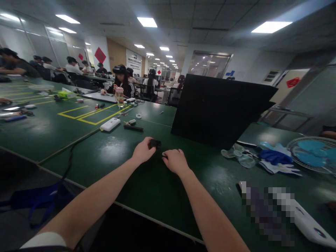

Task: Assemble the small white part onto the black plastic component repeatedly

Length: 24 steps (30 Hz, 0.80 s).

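Note:
My left hand (143,151) is closed around a small black object (154,144) just above the green table (147,196); its kind is not clear. To the right, my right hand (176,160) has its fingers curled inward near the tabletop. A small dark bit shows at its fingertips, too small to name. The two hands are a short gap apart. Beyond the left hand lie a flat black bar (133,128) and a white power bank (110,124) with a dark cable (70,157) running from it.
A large black panel (220,112) stands tilted at the right. Past it lie small clear fan blades (240,155), blue-and-white gloves (277,159) and a fan guard (312,154). A white device (312,224) lies near right. A drink bottle (119,97) and seated people (123,84) are further back.

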### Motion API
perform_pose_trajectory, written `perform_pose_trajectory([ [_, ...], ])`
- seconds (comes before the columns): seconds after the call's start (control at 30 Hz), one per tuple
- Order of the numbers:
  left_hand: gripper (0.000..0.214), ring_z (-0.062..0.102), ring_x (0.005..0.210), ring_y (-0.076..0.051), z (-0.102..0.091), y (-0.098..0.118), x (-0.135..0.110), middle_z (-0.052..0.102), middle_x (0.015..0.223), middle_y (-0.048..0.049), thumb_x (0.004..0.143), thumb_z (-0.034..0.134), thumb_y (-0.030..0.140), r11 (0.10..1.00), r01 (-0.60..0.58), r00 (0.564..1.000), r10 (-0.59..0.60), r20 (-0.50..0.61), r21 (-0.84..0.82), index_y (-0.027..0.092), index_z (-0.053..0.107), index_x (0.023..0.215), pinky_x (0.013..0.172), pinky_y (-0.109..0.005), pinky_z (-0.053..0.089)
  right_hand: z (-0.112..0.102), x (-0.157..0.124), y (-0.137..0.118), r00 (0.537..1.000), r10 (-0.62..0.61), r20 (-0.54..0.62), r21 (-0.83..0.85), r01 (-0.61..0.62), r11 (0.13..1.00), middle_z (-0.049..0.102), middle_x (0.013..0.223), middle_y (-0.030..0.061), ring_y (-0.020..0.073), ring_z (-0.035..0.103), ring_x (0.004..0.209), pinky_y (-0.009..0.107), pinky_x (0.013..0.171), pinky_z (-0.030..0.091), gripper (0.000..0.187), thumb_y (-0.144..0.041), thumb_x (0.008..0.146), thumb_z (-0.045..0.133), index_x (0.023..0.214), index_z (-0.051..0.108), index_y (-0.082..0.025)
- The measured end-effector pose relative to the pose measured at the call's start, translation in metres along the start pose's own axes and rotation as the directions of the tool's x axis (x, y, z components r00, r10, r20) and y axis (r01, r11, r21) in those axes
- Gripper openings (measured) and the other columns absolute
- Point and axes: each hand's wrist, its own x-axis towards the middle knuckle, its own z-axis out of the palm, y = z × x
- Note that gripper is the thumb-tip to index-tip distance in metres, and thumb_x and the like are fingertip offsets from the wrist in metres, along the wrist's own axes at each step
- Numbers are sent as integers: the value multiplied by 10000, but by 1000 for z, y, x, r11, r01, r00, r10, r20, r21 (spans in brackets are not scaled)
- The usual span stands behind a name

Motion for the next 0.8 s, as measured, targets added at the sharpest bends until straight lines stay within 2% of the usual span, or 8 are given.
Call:
perform_pose_trajectory([
  [0.13,463,688,845,-228,2,7,-9,733,1023,-61,787,660,283,991,-80,993,70,100,104,257,577,1241,749,-318,497,3,-6,1,1000,3,-28,13,-3,1000,716,1035,67,243,642,1018,524,1046,385,201,-326,937,559,1021,710,-223],
  [0.2,472,689,843,-234,3,10,-12,729,1028,-69,778,668,281,988,-84,989,67,130,133,254,582,1241,745,-319,498,4,-10,2,996,38,-79,63,-33,997,697,1089,64,229,647,983,471,978,459,193,-271,931,553,1061,690,-232],
  [0.3,480,692,831,-233,3,10,-13,731,984,-62,770,671,280,984,-100,980,72,185,144,250,585,1241,738,-314,500,4,-18,1,968,110,-224,206,-63,976,652,1190,69,209,648,970,373,843,539,228,-247,942,523,1123,661,-240],
  [0.4,473,694,813,-224,3,9,-15,732,937,-46,768,668,290,984,-136,959,103,263,112,259,591,1233,718,-308,503,2,-25,-5,943,94,-320,291,3,957,656,1157,70,197,648,960,342,805,559,229,-260,969,484,1109,663,-231],
  [0.53,475,701,843,-219,5,9,-18,734,961,-40,757,683,304,987,-158,934,147,325,8,263,601,1223,755,-319,526,4,-28,-15,959,-2,-282,266,80,961,675,1150,54,201,645,998,361,849,549,246,-264,978,471,1088,690,-239],
  [0.7,468,698,800,-202,8,11,-20,733,916,-31,752,685,302,985,-163,914,172,367,-56,233,600,1207,763,-330,540,5,-22,-16,953,25,-300,130,15,991,700,1090,65,222,629,1022,418,937,480,279,-315,991,468,1074,724,-240],
  [0.8,472,700,795,-199,9,11,-20,733,913,-27,747,683,293,982,-172,904,188,384,-76,232,597,1207,759,-330,541,2,-23,-12,967,20,-255,82,1,997,709,1076,66,234,627,1006,451,945,451,276,-321,974,491,1074,741,-260],
])
